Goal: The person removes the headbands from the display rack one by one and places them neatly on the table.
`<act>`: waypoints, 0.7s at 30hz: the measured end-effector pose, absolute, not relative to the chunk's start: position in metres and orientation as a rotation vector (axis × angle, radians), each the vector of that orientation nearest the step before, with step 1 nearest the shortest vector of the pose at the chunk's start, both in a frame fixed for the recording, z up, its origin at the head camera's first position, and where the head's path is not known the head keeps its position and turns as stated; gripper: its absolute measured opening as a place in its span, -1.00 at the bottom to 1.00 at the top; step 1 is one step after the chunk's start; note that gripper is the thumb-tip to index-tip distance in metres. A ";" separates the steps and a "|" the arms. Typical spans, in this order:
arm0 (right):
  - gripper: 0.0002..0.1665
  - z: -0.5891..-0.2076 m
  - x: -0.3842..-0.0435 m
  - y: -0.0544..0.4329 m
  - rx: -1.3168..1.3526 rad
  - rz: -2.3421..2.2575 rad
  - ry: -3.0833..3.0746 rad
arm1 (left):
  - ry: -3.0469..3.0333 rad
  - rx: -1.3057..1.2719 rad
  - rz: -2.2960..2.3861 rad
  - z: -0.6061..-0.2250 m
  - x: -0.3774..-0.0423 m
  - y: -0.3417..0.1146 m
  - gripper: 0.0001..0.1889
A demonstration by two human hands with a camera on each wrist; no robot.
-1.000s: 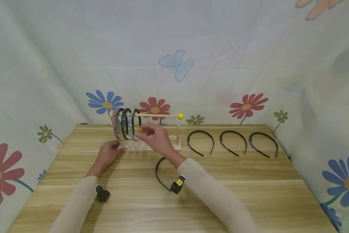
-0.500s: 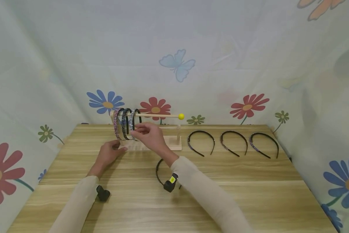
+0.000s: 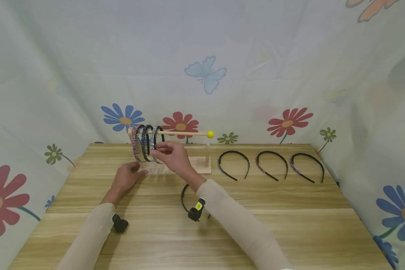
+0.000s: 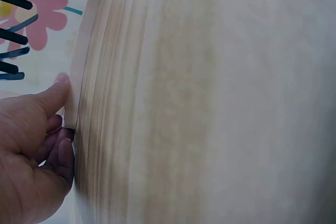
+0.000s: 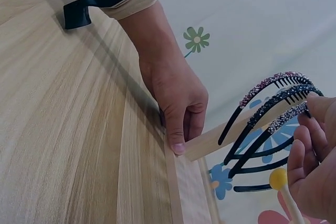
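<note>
A wooden headband rack (image 3: 202, 162) stands toward the back of the table. Three glittery headbands hang on its left part: a pink one (image 3: 135, 144), a dark one (image 3: 144, 144) and a silver one (image 3: 154, 137). My right hand (image 3: 176, 159) pinches the silver headband by its decorated side, near the fingertips. The right wrist view shows that headband (image 5: 286, 118) nearest to the hand's fingers. At the rack's left end my left hand (image 3: 125, 178) grips the base, thumb on top; the other fingers are partly hidden. In the left wrist view the thumb and fingers hold the base's edge (image 4: 79, 85).
Three black headbands with glittery sides lie in a row at the right, the nearest one (image 3: 234, 152) beside the rack. Another headband (image 3: 182, 198) lies in front, partly under my right wrist. The upper rod ends in a yellow ball (image 3: 210, 134). A flowered cloth (image 3: 256, 82) hangs behind.
My right hand has moved slightly left, from beside the lower yellow ball onto the silver headband, and now stays there. My left hand has kept its place on the base.
</note>
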State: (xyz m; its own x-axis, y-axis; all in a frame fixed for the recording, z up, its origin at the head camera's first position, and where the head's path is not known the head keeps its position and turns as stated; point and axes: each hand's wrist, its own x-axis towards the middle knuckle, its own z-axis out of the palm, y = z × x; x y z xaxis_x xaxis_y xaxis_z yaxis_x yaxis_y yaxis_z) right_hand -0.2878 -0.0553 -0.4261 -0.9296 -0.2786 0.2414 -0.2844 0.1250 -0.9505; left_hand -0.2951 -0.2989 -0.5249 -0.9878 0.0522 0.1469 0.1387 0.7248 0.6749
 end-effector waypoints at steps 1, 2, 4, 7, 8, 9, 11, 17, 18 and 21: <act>-0.63 -0.426 -0.288 -0.055 0.590 1.984 -2.356 | -2.807 -0.158 -1.108 -0.525 -0.295 -0.299 -0.51; -0.64 -0.425 -0.288 -0.056 0.591 1.975 -2.360 | -2.807 -0.162 -1.106 -0.525 -0.295 -0.299 -0.53; -0.67 -0.425 -0.289 -0.056 0.593 1.952 -2.370 | -2.803 -0.162 -1.102 -0.524 -0.295 -0.298 -0.55; -0.71 -0.423 -0.289 -0.055 0.594 1.912 -2.384 | -2.801 -0.163 -1.098 -0.523 -0.294 -0.298 -0.55; -0.73 -0.423 -0.289 -0.054 0.592 1.900 -2.388 | -2.804 -0.162 -1.098 -0.523 -0.294 -0.298 -0.54; -0.73 -0.423 -0.289 -0.053 0.591 1.894 -2.391 | -2.806 -0.158 -1.097 -0.523 -0.294 -0.297 -0.53; -0.73 -0.422 -0.289 -0.052 0.590 1.877 -2.400 | -2.816 -0.154 -1.096 -0.522 -0.294 -0.297 -0.49; -0.68 -0.418 -0.287 -0.043 0.620 1.778 -2.433 | -2.844 -0.127 -1.108 -0.522 -0.294 -0.297 -0.39; -0.68 -0.417 -0.287 -0.041 0.631 1.757 -2.434 | -2.847 -0.122 -1.111 -0.522 -0.295 -0.297 -0.39; -0.68 -0.414 -0.287 -0.035 0.653 1.708 -2.428 | -2.851 -0.113 -1.112 -0.522 -0.295 -0.298 -0.38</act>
